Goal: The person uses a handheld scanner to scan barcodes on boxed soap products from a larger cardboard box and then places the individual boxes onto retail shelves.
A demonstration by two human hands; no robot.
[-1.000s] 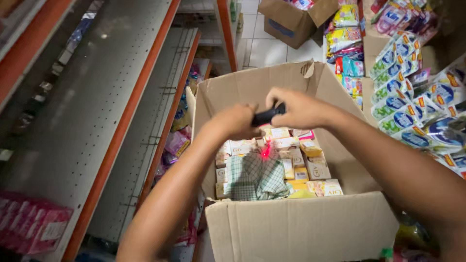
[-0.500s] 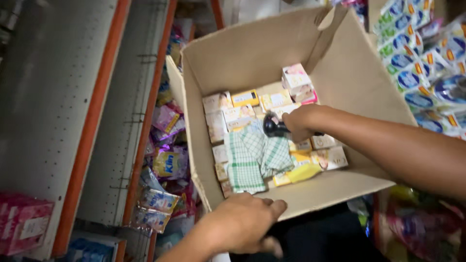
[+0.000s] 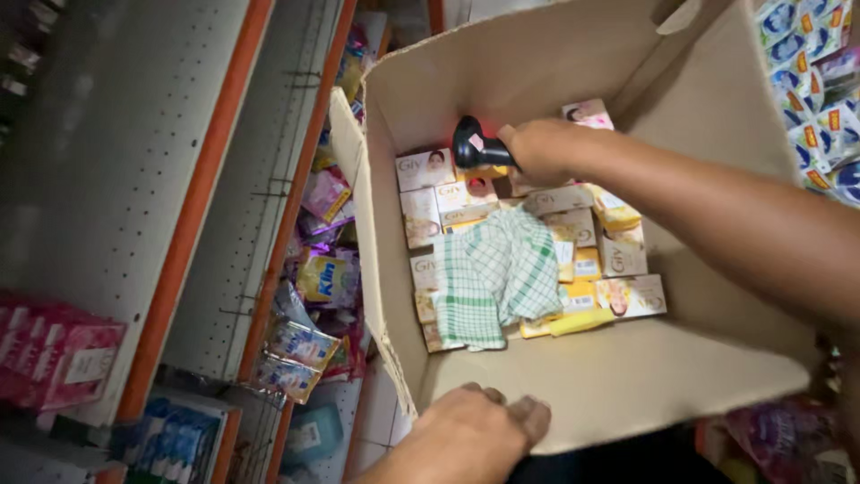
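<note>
From my seat I see the right hand (image 3: 546, 148) clamped on a black handheld scanner (image 3: 475, 145), held low inside the cardboard box (image 3: 618, 376) over the small soap cartons (image 3: 439, 193). The left hand (image 3: 470, 430) grips the box's near wall. I judge the green checked cloth (image 3: 493, 273) could block cartons beneath it, and the one-handed hold could let the box tip.
</note>
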